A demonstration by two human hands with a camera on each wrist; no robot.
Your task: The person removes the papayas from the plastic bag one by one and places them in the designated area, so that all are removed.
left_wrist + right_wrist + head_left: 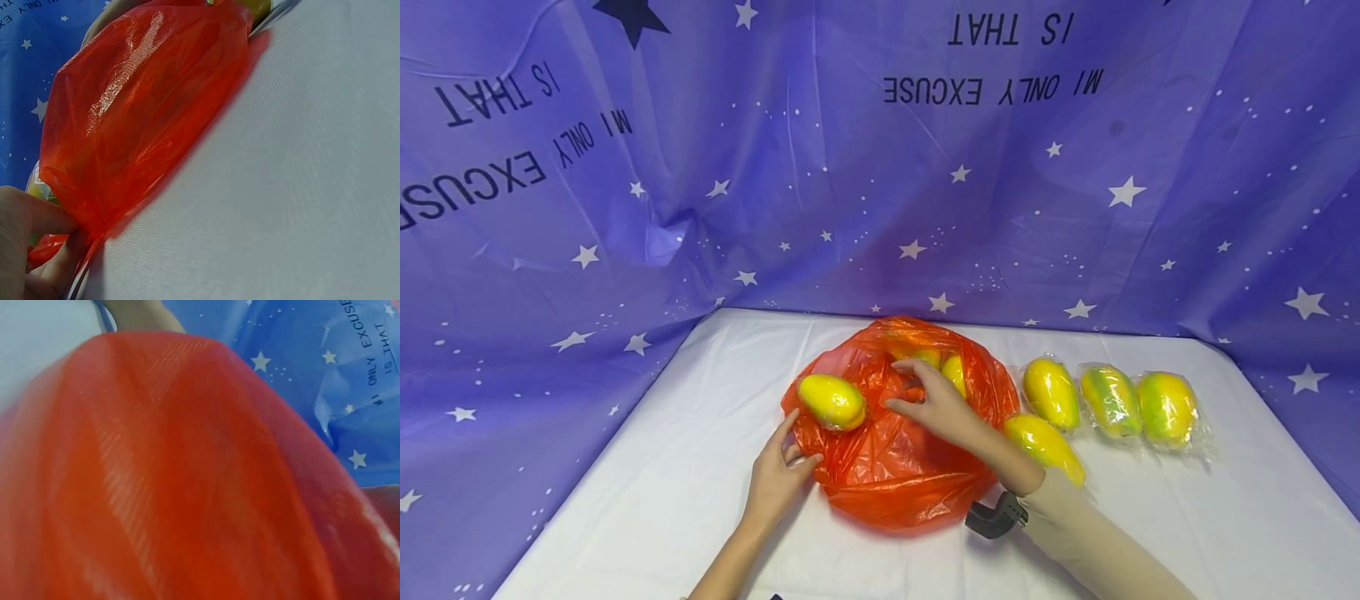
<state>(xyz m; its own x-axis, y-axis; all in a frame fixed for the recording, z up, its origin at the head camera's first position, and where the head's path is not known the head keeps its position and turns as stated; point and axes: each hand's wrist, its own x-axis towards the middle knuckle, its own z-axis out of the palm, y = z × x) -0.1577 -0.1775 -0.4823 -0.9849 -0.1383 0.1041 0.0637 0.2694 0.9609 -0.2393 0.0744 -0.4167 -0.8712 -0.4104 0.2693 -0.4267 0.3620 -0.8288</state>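
Note:
A red plastic bag lies spread on the white table, its mouth wide. One yellow mango sits on the bag's left side, and more mangoes show in its far part. At the left edge, my left hand pinches the bag's film between thumb and finger, as the left wrist view shows at the fingers. Over the middle of the bag is my right hand, thumb and fingers apart, near the mangoes inside. Red film fills most of the right wrist view and hides that hand.
To the bag's right, three mangoes in clear wrap stand in a row, the nearest to the bag being one yellow mango. Another mango lies by the right forearm. A black strap is at the right wrist. Purple star-printed cloth hangs behind the table.

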